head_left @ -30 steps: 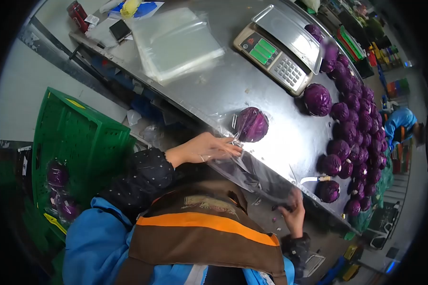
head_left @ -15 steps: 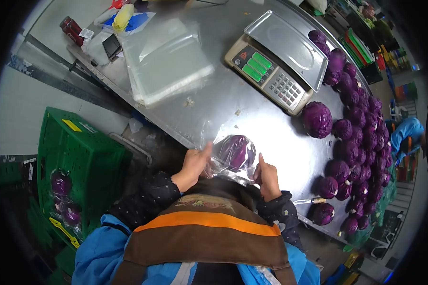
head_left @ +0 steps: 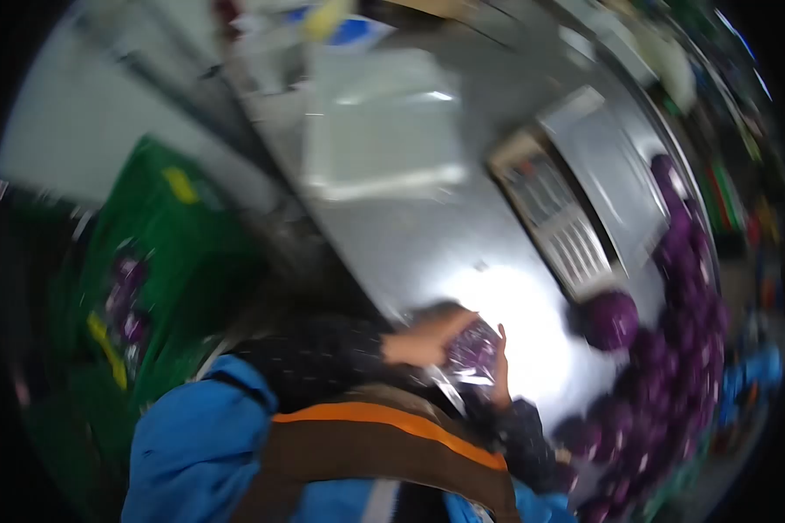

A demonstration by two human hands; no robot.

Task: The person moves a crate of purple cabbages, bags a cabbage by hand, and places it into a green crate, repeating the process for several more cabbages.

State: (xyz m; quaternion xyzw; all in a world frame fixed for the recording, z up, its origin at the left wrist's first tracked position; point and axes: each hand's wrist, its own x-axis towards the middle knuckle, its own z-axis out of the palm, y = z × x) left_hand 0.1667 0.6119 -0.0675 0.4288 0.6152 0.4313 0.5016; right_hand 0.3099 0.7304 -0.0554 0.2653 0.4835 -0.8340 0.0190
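A red cabbage (head_left: 473, 352) in clear plastic wrap is between my two hands at the near edge of the steel table (head_left: 384, 235). My left hand (head_left: 427, 341) reaches over its left and upper side and grips it. Along its right side, my right hand (head_left: 501, 375) presses with the fingers pointing up. A loose tail of plastic (head_left: 445, 389) hangs toward my apron. Motion blur hides the exact finger contact.
A digital scale (head_left: 553, 213) stands at the right, with a single cabbage (head_left: 608, 320) below it. Many more cabbages (head_left: 662, 357) line the right edge. Plastic sheets (head_left: 384, 131) lie at the back. A green crate (head_left: 170, 227) at left holds wrapped cabbages (head_left: 129, 270).
My view has swung, and the scene is blurred. My left hand has moved over the wrapped cabbage and both hands have closed in on it; before, they were spread at its sides.
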